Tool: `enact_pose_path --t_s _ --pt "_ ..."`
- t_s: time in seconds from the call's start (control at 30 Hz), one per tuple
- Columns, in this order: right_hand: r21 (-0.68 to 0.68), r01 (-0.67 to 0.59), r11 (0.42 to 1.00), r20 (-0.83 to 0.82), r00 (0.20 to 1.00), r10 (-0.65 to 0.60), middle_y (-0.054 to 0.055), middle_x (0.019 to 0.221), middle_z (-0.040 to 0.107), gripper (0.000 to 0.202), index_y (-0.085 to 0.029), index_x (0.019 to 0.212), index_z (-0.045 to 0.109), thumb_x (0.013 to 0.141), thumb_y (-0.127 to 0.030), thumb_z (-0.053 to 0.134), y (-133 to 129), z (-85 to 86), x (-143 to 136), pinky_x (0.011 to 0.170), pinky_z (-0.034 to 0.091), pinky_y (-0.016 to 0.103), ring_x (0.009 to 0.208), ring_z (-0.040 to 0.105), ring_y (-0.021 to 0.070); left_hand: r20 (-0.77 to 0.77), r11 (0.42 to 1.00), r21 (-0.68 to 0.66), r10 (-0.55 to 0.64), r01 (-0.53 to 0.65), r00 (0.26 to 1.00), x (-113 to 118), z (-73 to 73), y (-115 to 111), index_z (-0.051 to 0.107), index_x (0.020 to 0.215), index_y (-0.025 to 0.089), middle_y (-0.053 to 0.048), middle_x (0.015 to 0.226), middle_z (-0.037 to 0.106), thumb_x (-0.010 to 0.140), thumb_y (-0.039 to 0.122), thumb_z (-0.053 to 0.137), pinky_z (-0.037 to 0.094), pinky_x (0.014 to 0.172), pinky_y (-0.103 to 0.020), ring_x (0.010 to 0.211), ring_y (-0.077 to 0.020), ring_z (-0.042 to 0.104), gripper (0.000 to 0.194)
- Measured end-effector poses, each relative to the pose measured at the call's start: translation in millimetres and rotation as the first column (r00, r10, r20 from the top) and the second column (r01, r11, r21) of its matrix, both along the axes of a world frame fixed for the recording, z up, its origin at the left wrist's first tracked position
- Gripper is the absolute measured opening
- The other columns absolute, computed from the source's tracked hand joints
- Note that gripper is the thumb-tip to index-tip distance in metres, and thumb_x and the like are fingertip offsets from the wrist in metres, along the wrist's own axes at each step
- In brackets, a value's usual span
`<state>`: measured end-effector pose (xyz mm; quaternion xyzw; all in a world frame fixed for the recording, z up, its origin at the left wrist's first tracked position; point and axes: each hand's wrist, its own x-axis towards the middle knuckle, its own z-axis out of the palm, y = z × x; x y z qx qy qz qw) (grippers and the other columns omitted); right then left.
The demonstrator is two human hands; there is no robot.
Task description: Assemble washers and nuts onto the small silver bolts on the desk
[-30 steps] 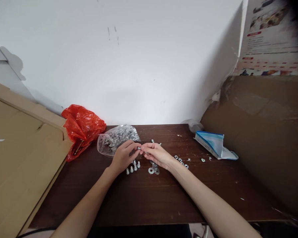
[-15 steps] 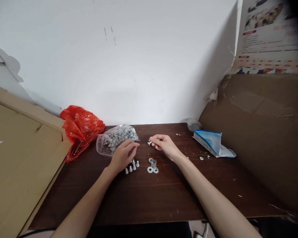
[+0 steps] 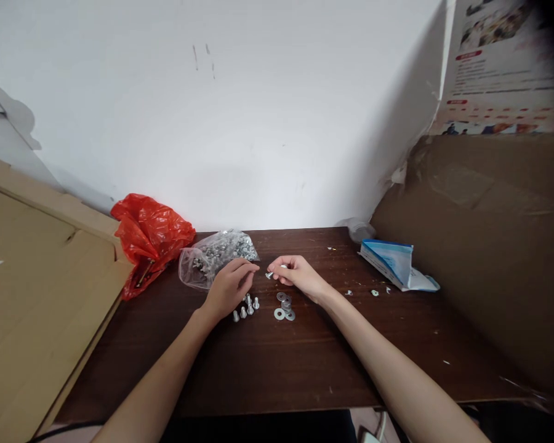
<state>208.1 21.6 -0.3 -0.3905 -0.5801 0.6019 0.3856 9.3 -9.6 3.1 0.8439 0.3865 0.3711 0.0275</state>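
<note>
My right hand (image 3: 295, 275) pinches a small silver bolt (image 3: 269, 275) between thumb and fingertips, a little above the table. A shiny bit also shows among its fingers, too small to name. Just left of the bolt, my left hand (image 3: 231, 288) hovers with thumb and fingers apart and nothing visible in them. In front of the left hand stand several short silver bolts (image 3: 250, 310), heads down, partly covered by that hand. Below the right hand lies a loose, overlapping cluster of flat metal washers (image 3: 279, 314). Behind the left hand rests a clear plastic bag (image 3: 226, 249) of small metal hardware.
A crumpled red plastic bag (image 3: 152, 234) sits at the back left beside a cardboard sheet (image 3: 41, 277). To the right are a blue and white packet (image 3: 392, 261), small scraps (image 3: 374, 293) and a tall cardboard box (image 3: 480, 246). A white wall backs the dark wooden table (image 3: 268, 375).
My right hand has moved slightly left and down with the bolt, bringing it nearer my left fingertips. The left hand has barely shifted. Bolts and washers on the table stay put.
</note>
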Motion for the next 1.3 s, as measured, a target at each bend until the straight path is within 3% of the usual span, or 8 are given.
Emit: enact_pose_path --t_s 0.2,0.6,1.3 --pt "0.0 0.04 0.999 -0.013 0.999 -0.04 0.001 0.064 0.059 0.029 -0.014 0.072 0.063 0.067 -0.042 0.07 -1.7 1.4 -3.0 0.047 0.028 0.021 0.054 0.044 0.0075 0.025 1.0 -0.008 -0.004 0.004 1.0 0.7 -1.3 0.5 0.06 0.101 0.018 -0.006 0.094 0.06 0.088 0.013 0.046 0.048 0.073 -0.026 0.078 -0.0122 0.056 0.02" --pt "0.055 -0.059 0.997 0.032 0.998 0.058 0.002 0.071 0.063 0.029 -0.016 0.08 0.065 0.07 -0.043 0.068 -13.1 3.3 -13.9 0.052 0.032 0.023 0.057 0.046 0.0096 0.029 0.999 -0.05 -0.016 0.018 0.999 2.0 -1.9 -0.6 0.06 0.098 0.017 -0.005 0.092 0.06 0.086 0.024 0.056 0.046 0.068 -0.025 0.076 -0.0125 0.054 0.015" --pt "-0.049 0.017 0.999 -0.059 0.998 -0.02 -0.001 0.064 0.059 0.028 -0.014 0.077 0.063 0.063 -0.037 0.072 -13.2 3.7 -16.8 0.049 0.027 0.021 0.053 0.042 0.0068 0.036 1.0 -0.023 -0.019 0.019 0.999 0.7 -5.0 3.1 0.061 0.097 0.018 -0.006 0.093 0.061 0.086 0.024 0.055 0.047 0.075 -0.027 0.084 -0.0146 0.056 0.014"
